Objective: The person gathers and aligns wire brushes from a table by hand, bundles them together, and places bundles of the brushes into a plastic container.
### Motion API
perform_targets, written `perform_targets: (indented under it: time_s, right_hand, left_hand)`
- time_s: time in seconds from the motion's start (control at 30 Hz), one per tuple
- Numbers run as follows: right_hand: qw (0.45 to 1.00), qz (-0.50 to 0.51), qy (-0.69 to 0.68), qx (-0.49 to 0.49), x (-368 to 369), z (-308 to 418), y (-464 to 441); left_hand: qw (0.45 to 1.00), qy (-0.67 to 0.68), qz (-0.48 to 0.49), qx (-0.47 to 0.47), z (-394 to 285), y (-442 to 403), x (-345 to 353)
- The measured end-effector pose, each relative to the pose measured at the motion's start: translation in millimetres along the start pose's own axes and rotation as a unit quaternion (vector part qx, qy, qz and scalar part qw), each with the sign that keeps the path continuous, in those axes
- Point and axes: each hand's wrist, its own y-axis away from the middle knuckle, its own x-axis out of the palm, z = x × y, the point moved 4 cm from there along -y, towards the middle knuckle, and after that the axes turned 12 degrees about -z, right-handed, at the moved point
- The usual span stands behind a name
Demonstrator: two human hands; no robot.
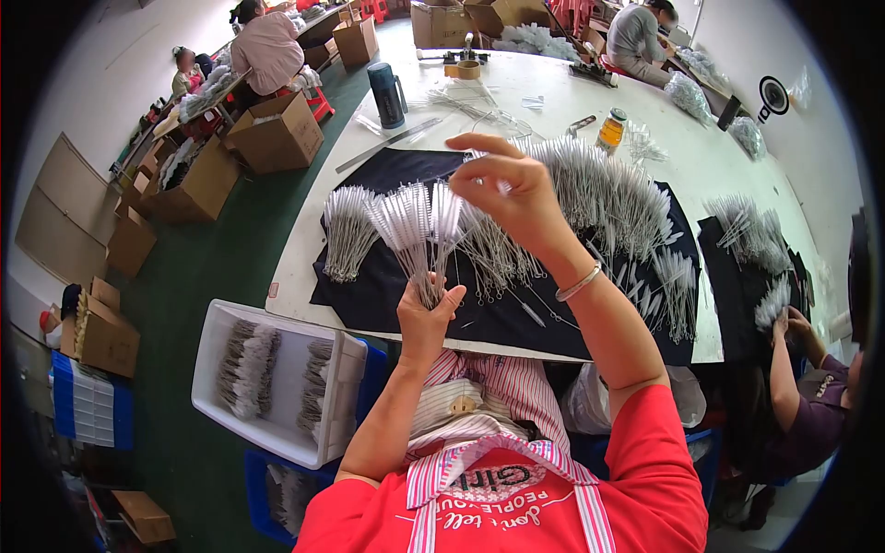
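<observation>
My left hand [427,313] is closed around the wire stems of a bunch of straw brushes [406,218], whose white bristle ends fan upward. Just above the bristle tips is my right hand [505,182], with a bracelet on its wrist. Its lower fingers are curled together in a pinch while an upper finger sticks out; whatever lies between the fingertips is hidden. Beside the held bunch, a pile of brushes [348,230] rests on the dark cloth [369,309]. A much larger heap of brushes [604,189] spreads behind and right of my right hand.
A white bin [207,369] with bundled brushes stands left of the table [318,180]. Farther back are a dark flask [387,95], a jar [611,129], tape [464,69] and a steel ruler [387,145]. At right, a co-worker's hands [791,324] hold brushes. Cardboard boxes [275,134] line the floor.
</observation>
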Motion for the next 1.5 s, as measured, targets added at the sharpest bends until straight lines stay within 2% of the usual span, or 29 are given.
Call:
perform_targets:
  time_s: [0.03, 0.1, 0.13, 0.17, 0.23, 0.27, 0.3, 0.37, 0.43, 0.5, 0.53, 0.6, 0.63, 0.7, 0.77, 0.8, 0.83, 0.9, 0.97, 1.03, 1.07, 1.1, 1.17, 1.23, 1.3, 1.4, 1.43, 1.47, 1.5]
  right_hand:
    - [1.000, 0.001, 0.000, -0.001, -2, -5, -2]
    - [0.987, -0.073, -0.117, 0.077, -11, -15, -6]
    - [0.980, -0.068, -0.139, 0.123, -15, -11, -6]
    - [0.980, -0.069, -0.138, 0.123, -14, -12, -6]
    - [0.951, -0.051, -0.127, 0.278, -11, -28, -3]
    - [0.936, -0.061, -0.176, 0.297, -11, -34, -3]
    - [0.937, -0.063, -0.176, 0.296, -14, -32, -6]
    - [0.849, -0.281, -0.320, 0.312, -32, -34, -12]
    - [0.847, -0.339, -0.311, 0.267, -61, -47, -20]
    - [0.805, -0.423, -0.364, 0.202, -76, -48, -21]
    - [0.804, -0.422, -0.366, 0.201, -85, -51, -16]
    - [0.854, -0.209, -0.445, 0.169, -88, -47, -1]
    - [0.854, -0.209, -0.445, 0.169, -81, -33, 7]
    - [0.909, -0.248, -0.202, 0.266, -54, -6, 20]
    - [0.952, -0.298, 0.040, 0.059, -42, 2, 27]
    - [0.938, -0.343, 0.029, -0.034, -39, 8, 25]
    - [0.937, -0.346, 0.032, -0.032, -41, 12, 21]
    - [0.874, -0.459, -0.156, -0.031, -54, 19, 18]
    - [0.867, -0.467, -0.172, -0.013, -73, 5, 16]
    - [0.887, -0.405, -0.203, 0.084, -84, -27, 21]
    - [0.869, -0.417, -0.230, 0.130, -89, -42, 33]
    - [0.860, -0.445, -0.193, 0.159, -98, -52, 47]
    - [0.867, -0.446, -0.120, 0.188, -128, -73, 80]
    - [0.830, -0.482, -0.011, 0.280, -168, -94, 113]
    - [0.812, -0.467, 0.072, 0.342, -214, -134, 149]
    - [0.831, -0.427, 0.096, 0.343, -248, -161, 180]
    - [0.841, -0.388, 0.174, 0.334, -256, -163, 182]
    - [0.799, -0.365, 0.438, 0.190, -259, -153, 182]
    - [0.685, -0.308, 0.660, 0.026, -244, -131, 174]
  left_hand:
    - [1.000, 0.016, -0.005, 0.002, 1, 0, 0]
    - [1.000, 0.022, -0.003, -0.020, 4, 0, -1]
    - [0.999, 0.027, -0.001, -0.043, 7, 1, -2]
    - [0.999, 0.027, -0.001, -0.044, 8, 2, -2]
    - [0.995, 0.064, 0.020, -0.074, 11, 4, 2]
    - [0.995, 0.063, 0.023, -0.073, 10, 5, 2]
    - [0.991, 0.092, 0.038, -0.087, 9, 7, 4]
    - [0.986, 0.122, 0.051, -0.098, 8, 7, 6]
    - [0.980, 0.140, 0.064, -0.124, 10, 8, 4]
    - [0.983, 0.130, 0.064, -0.111, 13, 7, 1]
    - [0.986, 0.122, 0.066, -0.098, 14, 6, 0]
    - [0.988, 0.114, 0.056, -0.085, 18, 5, 0]
    - [0.990, 0.106, 0.047, -0.074, 19, 5, 0]
    - [0.991, 0.103, 0.046, -0.068, 19, 6, 2]
    - [0.991, 0.098, 0.056, -0.068, 22, 9, 5]
    - [0.991, 0.096, 0.059, -0.073, 24, 12, 6]
    - [0.990, 0.097, 0.067, -0.072, 26, 14, 8]
    - [0.990, 0.097, 0.073, -0.072, 25, 15, 9]
    - [0.972, 0.155, 0.085, -0.156, 23, 19, 11]
    - [0.966, 0.170, 0.074, -0.181, 27, 17, 8]
    - [0.958, 0.188, 0.071, -0.203, 32, 19, 7]
    - [0.954, 0.185, 0.085, -0.219, 36, 22, 6]
    - [0.964, 0.134, 0.038, -0.227, 48, 21, -2]
    - [0.969, 0.122, 0.043, -0.209, 63, 20, -10]
    - [0.975, 0.084, 0.030, -0.202, 69, 19, -17]
    - [0.974, 0.082, 0.023, -0.208, 71, 22, -20]
    - [0.976, 0.090, 0.031, -0.197, 70, 20, -21]
    - [0.977, 0.085, 0.034, -0.193, 73, 20, -21]
    - [0.977, 0.083, 0.030, -0.192, 71, 22, -21]
